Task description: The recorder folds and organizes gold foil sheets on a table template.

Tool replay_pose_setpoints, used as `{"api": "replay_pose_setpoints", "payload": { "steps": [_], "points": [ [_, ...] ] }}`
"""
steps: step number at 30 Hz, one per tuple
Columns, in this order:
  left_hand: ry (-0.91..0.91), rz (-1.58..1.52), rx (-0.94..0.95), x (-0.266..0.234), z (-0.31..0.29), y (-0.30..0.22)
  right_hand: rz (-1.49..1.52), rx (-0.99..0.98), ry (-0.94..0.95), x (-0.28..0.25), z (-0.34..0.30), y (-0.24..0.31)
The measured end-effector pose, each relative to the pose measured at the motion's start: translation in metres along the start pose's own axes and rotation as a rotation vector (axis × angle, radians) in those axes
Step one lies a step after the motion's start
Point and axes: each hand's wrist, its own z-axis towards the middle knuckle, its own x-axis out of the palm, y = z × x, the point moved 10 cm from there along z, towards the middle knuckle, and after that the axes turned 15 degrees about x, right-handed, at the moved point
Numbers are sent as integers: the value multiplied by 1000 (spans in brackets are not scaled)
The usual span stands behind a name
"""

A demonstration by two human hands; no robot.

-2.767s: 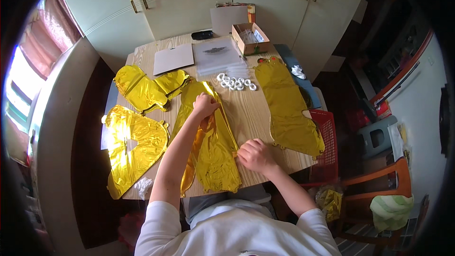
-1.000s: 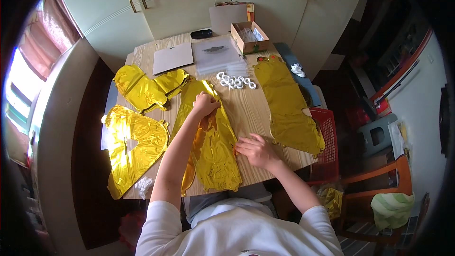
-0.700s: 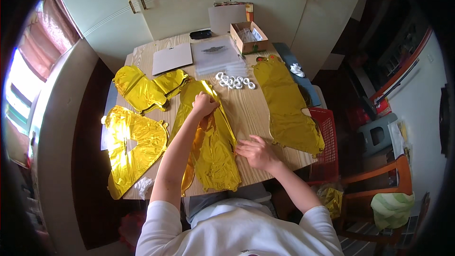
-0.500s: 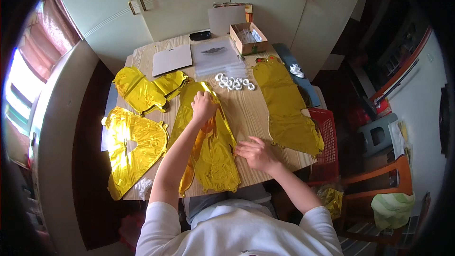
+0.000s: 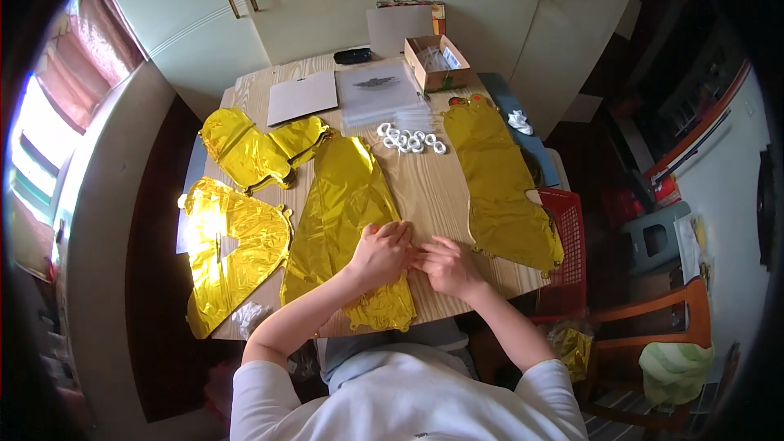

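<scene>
A flat, uninflated gold foil balloon (image 5: 331, 212) lies in front of me on the wooden table. My left hand (image 5: 381, 255) is at its right edge, with bent fingers closed on the foil there. Close beside it, my right hand (image 5: 449, 269) rests low with its fingers stretched out, their tips reaching the same edge and nearly meeting the left fingers. What lies under the fingertips is hidden. Two more gold foil balloons, one bent (image 5: 253, 147) and one curved (image 5: 237, 249), lie to the left. Another long one (image 5: 500, 180) lies on the right.
White ribbon rolls (image 5: 411, 139) sit mid-table. Behind them are clear plastic sheets (image 5: 380, 94), a grey-white card (image 5: 302, 98), an open cardboard box (image 5: 438, 65) and a black tray (image 5: 353, 56). A red basket (image 5: 567, 237) and wooden chair (image 5: 694, 310) stand right. Crumpled white tissue (image 5: 249, 318) lies near left.
My left hand has come from the balloon's upper part down to its right edge, beside my right hand. The folded-over foil now lies spread out flat to the left. My right hand has barely moved.
</scene>
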Motion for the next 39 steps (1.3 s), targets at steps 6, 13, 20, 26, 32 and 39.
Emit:
{"api": "replay_pose_setpoints", "payload": {
  "steps": [6, 13, 20, 26, 32, 39],
  "points": [
    [9, 205, 19, -4, 15, 24, -1, -4, 18, -4, 3, 3],
    [-69, 102, -83, -23, 11, 43, 11, 20, 36, -2, 1, -1],
    [102, -78, 37, -21, -7, -19, 54, 17, 0, -5, 2, 0],
    [9, 6, 19, -21, -3, -9, 28, 10, 8, -4, 2, 1],
    [23, 74, -14, -15, 4, 5, 26, 1, 6, -3, 1, 0],
    [29, 129, -29, -7, 17, 22, 32, 4, 20, -2, 2, 0]
  ]
}}
